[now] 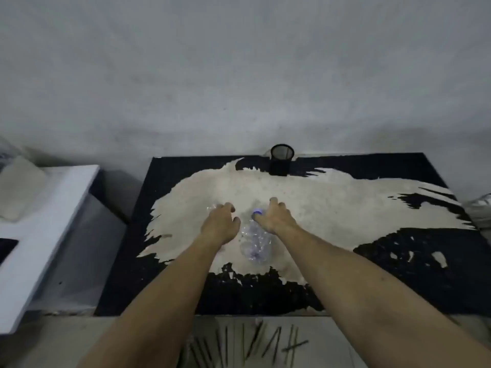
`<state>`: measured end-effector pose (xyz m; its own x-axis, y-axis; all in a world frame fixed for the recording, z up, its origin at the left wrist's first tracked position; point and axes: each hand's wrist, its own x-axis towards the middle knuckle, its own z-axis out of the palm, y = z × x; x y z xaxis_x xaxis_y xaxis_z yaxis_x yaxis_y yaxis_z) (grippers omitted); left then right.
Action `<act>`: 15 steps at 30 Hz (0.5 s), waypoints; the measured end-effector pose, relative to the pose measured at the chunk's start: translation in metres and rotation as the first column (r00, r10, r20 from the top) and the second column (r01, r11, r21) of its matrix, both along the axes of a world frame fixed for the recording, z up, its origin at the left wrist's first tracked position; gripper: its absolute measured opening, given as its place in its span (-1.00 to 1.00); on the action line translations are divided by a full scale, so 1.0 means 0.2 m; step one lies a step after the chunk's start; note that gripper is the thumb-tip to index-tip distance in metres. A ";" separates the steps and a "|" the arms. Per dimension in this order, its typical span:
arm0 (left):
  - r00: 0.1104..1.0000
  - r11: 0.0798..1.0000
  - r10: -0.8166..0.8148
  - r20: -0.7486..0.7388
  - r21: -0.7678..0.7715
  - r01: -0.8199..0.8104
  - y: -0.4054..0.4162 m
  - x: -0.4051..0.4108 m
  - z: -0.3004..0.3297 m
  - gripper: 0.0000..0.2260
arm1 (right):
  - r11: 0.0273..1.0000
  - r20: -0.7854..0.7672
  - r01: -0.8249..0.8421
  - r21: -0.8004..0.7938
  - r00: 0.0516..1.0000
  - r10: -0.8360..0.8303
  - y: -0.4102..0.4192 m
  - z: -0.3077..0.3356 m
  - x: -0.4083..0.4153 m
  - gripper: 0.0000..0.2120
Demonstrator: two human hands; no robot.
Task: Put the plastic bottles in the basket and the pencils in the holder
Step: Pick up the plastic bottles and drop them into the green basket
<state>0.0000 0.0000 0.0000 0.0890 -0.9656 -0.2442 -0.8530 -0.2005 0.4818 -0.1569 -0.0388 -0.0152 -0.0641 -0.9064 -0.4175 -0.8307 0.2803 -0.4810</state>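
A crumpled clear plastic bottle (255, 244) with a blue cap (257, 212) lies on the worn table (398, 274), cap pointing away from me. My right hand (277, 217) curls around its neck beside the cap. My left hand (220, 223) closes over a second clear bottle (212, 207), of which only a small part shows past the fingers. The black mesh pencil holder (282, 159) stands upright at the table's far edge, well beyond both hands. Several dark pencils (255, 341) lie scattered on the pale surface below the table's near edge, between my forearms. No basket is in view.
A white box or shelf (53, 208) stands to the left of the table, with a pale bundle (18, 187) on it. A pale crumpled object (481, 208) shows at the right edge. A grey wall rises behind the table.
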 end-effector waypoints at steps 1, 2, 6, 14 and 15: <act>1.000 0.999 0.000 -0.011 0.043 0.000 0.02 -0.01 -0.04 -0.65 | 0.998 0.012 0.038 0.054 0.999 -0.039 0.01 -0.05 0.02 -0.21; 0.999 0.999 0.000 -0.041 0.050 0.002 0.02 -0.01 -0.09 -0.67 | 0.992 0.021 0.083 0.098 0.996 -0.085 0.00 -0.11 0.05 -0.18; 0.997 0.996 0.028 -0.073 0.087 -0.022 0.09 -0.03 -0.26 -0.77 | 0.970 0.101 0.131 0.204 0.983 -0.154 0.04 -0.29 0.10 -0.05; 0.992 0.989 0.064 -0.110 0.141 -0.048 0.12 -0.06 -0.39 -0.89 | 0.950 0.099 0.244 0.197 0.959 -0.267 0.07 -0.47 0.12 -0.04; 0.992 0.988 0.063 -0.112 0.149 -0.046 0.12 -0.06 -0.39 -0.88 | 0.952 0.130 0.244 0.185 0.954 -0.270 0.07 -0.46 0.12 -0.05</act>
<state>-0.0121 0.0247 -0.0785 0.1033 -0.9135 -0.3936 -0.7788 -0.3204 0.5392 -0.1324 -0.0239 -0.1079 -0.2104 -0.7851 -0.5826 -0.6407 0.5608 -0.5244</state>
